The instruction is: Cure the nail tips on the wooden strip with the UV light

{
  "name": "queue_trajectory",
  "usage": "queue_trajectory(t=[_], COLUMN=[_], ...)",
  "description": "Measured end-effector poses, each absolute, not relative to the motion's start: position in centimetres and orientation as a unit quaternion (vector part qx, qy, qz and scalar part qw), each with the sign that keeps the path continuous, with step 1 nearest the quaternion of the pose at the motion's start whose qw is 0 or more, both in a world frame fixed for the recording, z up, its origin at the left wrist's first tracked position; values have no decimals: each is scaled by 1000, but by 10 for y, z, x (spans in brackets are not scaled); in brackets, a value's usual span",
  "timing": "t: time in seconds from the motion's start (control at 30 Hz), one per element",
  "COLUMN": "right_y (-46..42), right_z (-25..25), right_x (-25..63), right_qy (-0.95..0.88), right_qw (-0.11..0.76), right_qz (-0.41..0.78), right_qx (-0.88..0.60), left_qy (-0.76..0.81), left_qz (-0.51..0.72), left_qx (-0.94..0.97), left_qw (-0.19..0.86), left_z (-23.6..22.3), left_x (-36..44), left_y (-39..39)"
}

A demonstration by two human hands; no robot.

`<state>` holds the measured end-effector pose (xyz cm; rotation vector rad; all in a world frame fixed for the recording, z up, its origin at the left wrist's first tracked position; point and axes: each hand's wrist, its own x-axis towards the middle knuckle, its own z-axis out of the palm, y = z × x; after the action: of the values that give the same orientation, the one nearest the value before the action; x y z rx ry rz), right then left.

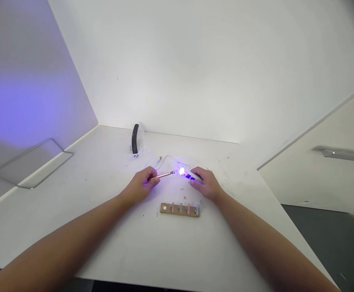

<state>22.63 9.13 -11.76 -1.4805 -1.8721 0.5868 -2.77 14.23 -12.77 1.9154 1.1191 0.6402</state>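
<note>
Two things could bite here, from where I'm standing. The left hand [141,183] pinches a slim gold-coloured rod [164,175] between thumb and fingers, and its dark tip sits right up against the glowing end of the white pen light [192,177], which the right hand [201,182] has its fingers closed around. With tips that close, a small wobble could knock them together or let the rod slip, since a thin rod doesn't give a pinch much to hold. Second risk is the white cable [152,156] trailing behind the hands across the white table [82,243]: if it's tied to the light, which I can't quite tell, a tug could drag the light off line. A wooden strip [177,209] with four little metal pegs [188,208] sits just below the hands, so a dropped rod could land there. Both forearms reach in from the near corners, angled toward each other, wrists low. Can't tell whether the right fingers are pressing anything on the light
</note>
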Motion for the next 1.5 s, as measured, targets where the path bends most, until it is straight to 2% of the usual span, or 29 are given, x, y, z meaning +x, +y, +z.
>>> queue_trajectory(t=[1.5], right_y=[94], right_z=[-124], right_x=[231], right_qy=[-706], right_qw=[351], right_qz=[243], right_qx=[-565], left_qy=[440], left_qz=[253], left_qx=[755], left_qw=[414], left_z=[-124], left_x=[-27], left_y=[141])
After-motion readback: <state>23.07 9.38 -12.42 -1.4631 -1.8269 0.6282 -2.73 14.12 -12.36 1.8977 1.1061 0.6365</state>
